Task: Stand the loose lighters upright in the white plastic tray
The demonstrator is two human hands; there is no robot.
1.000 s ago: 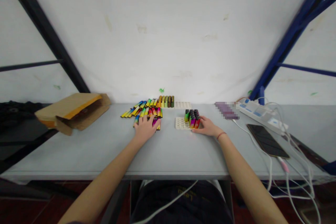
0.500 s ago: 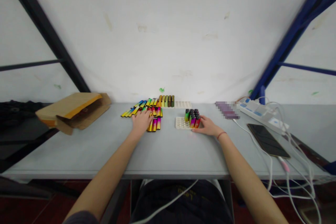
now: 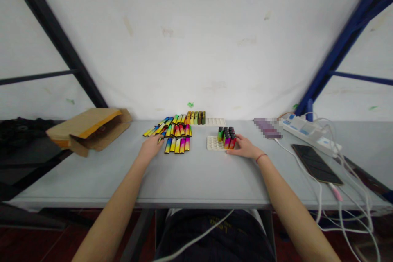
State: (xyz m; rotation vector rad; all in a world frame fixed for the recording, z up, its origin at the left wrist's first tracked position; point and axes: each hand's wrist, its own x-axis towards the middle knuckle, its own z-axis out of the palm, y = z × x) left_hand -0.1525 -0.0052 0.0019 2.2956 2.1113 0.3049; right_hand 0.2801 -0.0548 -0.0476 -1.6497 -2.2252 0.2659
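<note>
Shiny rainbow-coloured lighters (image 3: 179, 131) lie in rows on the table, left of the middle. My left hand (image 3: 150, 147) is at their left end, its fingers closed round a lighter (image 3: 160, 139) of which only a small end shows. A short front row of lighters (image 3: 178, 145) lies just right of this hand. In a white tray with round holes (image 3: 214, 143), several lighters (image 3: 229, 138) stand upright, dark ends up, filling its right part. My right hand (image 3: 245, 147) curves round the tray's right side, thumb at its front edge and fingers beside the lighters.
Behind stand more upright lighters (image 3: 196, 118) and a second white tray (image 3: 215, 122) against the wall. An open cardboard box (image 3: 89, 131) is at the left. To the right are a phone (image 3: 316, 163), a blurred-out device (image 3: 267, 128), a power strip (image 3: 311, 133) and white cables.
My left hand has moved left off the lighters and now holds one. More of the front row shows, including a blue-and-yellow lighter at its left end. My right hand has stayed at the tray.
</note>
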